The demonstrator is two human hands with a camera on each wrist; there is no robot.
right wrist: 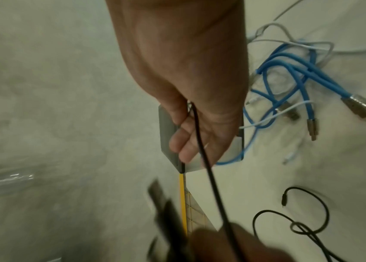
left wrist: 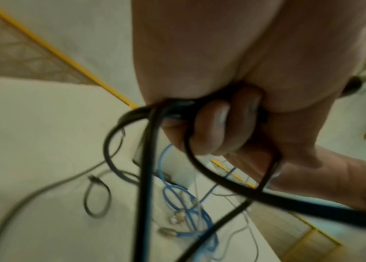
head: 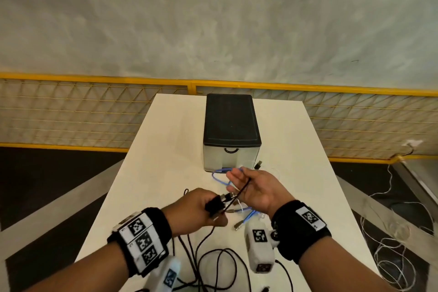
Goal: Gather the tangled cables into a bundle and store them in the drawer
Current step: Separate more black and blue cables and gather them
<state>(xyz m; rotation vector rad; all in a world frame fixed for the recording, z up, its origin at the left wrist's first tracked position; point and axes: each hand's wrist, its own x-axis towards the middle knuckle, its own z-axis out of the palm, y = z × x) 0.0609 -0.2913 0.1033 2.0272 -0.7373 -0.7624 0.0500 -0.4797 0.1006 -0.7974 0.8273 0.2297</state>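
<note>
While black cables (head: 213, 253) sprawl in loops on the table (head: 147, 173) near the drawer unit (head: 231, 133), I see my left hand (head: 196, 211) fisted round a black bunch; my right hand (head: 253, 187), fingers mostly straight, pinches one black strand. Blue cable (right wrist: 289, 70) lies just before the drawer unit.

soft, even, slightly dim light with a warm yellow-green cast; shadows on the table (head: 166, 149) are faint. the head view is fairly sharp in the middle but bends the fence (head: 94, 111) and table edges outward. both wrist views are smeared: the black cables (left wrist: 146, 177) streak near the left hand (left wrist: 222, 124), the right hand (right wrist: 184, 70) looks soft, and the blue cable (right wrist: 289, 70) is blurred. no strong glare.
</note>
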